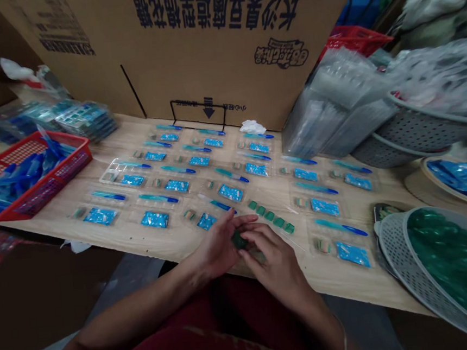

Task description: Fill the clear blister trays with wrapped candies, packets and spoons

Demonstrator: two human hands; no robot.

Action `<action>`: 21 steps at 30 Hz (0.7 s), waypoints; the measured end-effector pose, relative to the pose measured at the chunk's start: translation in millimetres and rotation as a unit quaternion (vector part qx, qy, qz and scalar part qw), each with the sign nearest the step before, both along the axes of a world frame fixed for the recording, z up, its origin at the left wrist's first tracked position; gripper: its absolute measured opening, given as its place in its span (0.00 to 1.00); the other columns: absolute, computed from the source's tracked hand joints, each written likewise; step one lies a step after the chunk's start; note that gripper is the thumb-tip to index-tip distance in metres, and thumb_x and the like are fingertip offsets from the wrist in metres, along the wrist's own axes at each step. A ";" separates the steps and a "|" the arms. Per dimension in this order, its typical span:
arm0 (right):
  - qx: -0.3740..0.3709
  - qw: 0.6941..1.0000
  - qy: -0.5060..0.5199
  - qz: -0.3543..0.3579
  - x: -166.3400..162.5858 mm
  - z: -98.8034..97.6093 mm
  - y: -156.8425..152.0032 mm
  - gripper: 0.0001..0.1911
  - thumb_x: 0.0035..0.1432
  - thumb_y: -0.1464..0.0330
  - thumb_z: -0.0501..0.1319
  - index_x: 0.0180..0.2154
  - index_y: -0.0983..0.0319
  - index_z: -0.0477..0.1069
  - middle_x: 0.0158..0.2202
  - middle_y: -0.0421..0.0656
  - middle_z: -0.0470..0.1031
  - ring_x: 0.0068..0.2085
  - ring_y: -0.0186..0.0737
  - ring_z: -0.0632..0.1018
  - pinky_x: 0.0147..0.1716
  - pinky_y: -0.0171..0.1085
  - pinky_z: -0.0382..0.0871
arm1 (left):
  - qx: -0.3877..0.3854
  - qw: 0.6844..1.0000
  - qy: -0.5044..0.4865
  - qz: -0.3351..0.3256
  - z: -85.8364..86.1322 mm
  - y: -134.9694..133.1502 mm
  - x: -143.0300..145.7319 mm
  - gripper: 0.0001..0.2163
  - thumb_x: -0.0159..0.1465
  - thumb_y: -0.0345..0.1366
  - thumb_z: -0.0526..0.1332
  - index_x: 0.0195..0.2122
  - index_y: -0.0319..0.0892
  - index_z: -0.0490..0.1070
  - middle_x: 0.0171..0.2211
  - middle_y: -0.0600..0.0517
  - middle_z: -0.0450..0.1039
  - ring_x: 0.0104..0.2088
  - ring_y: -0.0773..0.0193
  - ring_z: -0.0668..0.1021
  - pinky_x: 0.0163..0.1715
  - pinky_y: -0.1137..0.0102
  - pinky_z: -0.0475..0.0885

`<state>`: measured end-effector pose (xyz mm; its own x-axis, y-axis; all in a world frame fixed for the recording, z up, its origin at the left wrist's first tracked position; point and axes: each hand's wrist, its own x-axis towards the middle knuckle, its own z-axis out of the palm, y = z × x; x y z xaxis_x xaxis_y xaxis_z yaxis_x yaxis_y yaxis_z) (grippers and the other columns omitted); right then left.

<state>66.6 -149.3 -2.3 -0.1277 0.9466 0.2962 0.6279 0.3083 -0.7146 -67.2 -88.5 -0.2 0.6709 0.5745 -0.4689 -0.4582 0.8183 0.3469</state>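
My left hand (pixel 218 250) and my right hand (pixel 272 264) meet above the front edge of a pale wooden table (pixel 149 242). A small dark green piece (pixel 239 241) sits between their fingers, partly hidden by them. Just beyond my fingertips, a row of several small green pieces (pixel 270 218) lies on the wood. Clear plastic trays (pixel 155 209) are laid out in rows across the table. Each holds a blue foil sachet (pixel 154 219) and a blue-and-teal plastic stick (pixel 158 198). The nearest sachet (pixel 206 221) lies just past my left fingers.
A large printed cardboard box (pixel 201 47) stands behind the table. A red basket (pixel 33 173) of blue items sits at the left, beside stacked trays (pixel 85 120). At the right are bagged trays (pixel 333 101), grey perforated baskets (pixel 398 237) with green pieces, and a round tray (pixel 459 182) of blue sachets.
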 end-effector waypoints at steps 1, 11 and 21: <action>-0.011 1.000 0.003 -0.005 -0.3 -2.1 1.9 0.08 0.53 0.74 0.57 0.36 0.58 0.70 0.36 0.43 0.72 0.38 0.40 0.74 0.36 0.37 0.70 | 0.012 1.000 0.000 -0.002 -1.0 -2.2 0.5 0.17 0.59 0.46 0.60 0.39 0.35 0.73 0.32 0.47 0.75 0.31 0.64 0.75 0.33 0.71 0.68; -0.062 0.982 0.160 -0.075 14.8 -16.5 3.7 0.03 0.53 0.70 0.59 0.33 0.60 0.70 0.27 0.38 0.68 0.29 0.34 0.70 0.30 0.33 0.66 | 0.143 0.980 0.129 0.044 -15.0 -12.5 -3.6 0.17 0.40 0.33 0.75 0.32 0.38 0.76 0.32 0.52 0.75 0.30 0.68 0.75 0.31 0.73 0.67; -0.140 0.947 0.284 -0.053 13.1 -17.4 6.0 0.06 0.51 0.66 0.62 0.32 0.61 0.70 0.26 0.38 0.71 0.29 0.35 0.72 0.29 0.33 0.67 | 0.240 0.961 0.135 -0.021 -9.8 -6.8 -1.2 0.15 0.44 0.38 0.71 0.27 0.38 0.69 0.22 0.57 0.67 0.22 0.73 0.67 0.24 0.75 0.60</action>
